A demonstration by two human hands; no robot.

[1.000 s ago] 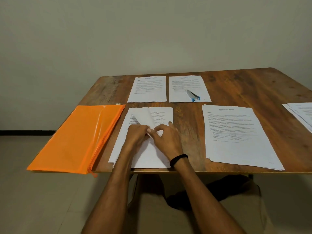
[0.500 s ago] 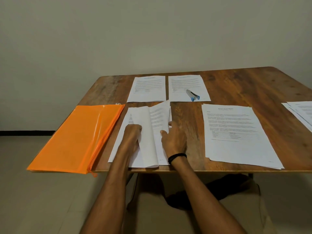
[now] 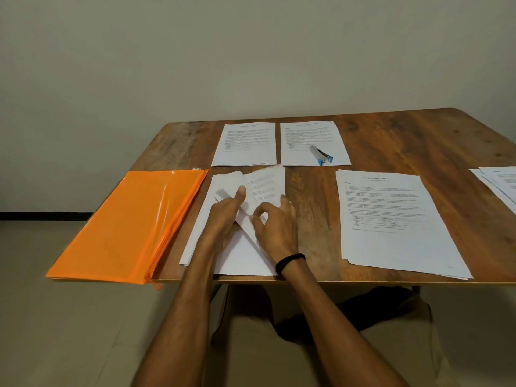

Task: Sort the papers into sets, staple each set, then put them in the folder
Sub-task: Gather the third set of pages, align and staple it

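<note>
A stack of white papers (image 3: 240, 255) lies at the table's near edge, right of the orange zip folder (image 3: 131, 227). My left hand (image 3: 226, 213) lies on the stack with its thumb up against a lifted sheet (image 3: 262, 188). My right hand (image 3: 275, 227) pinches the lower edge of that lifted sheet between thumb and forefinger. A blue and silver stapler (image 3: 321, 155) rests on the far right paper set (image 3: 312, 135), with another set (image 3: 247, 143) to its left. A larger stack (image 3: 391, 219) lies to the right.
The wooden table (image 3: 405, 135) stands against a plain wall. More papers (image 3: 499, 185) run off the right edge of the view. The folder overhangs the table's left front corner. My legs are under the table.
The sheet I had turned up on the near stack has shifted. My right hand moved from flat beside it to pinching its edge, and my left thumb rose against the sheet.
</note>
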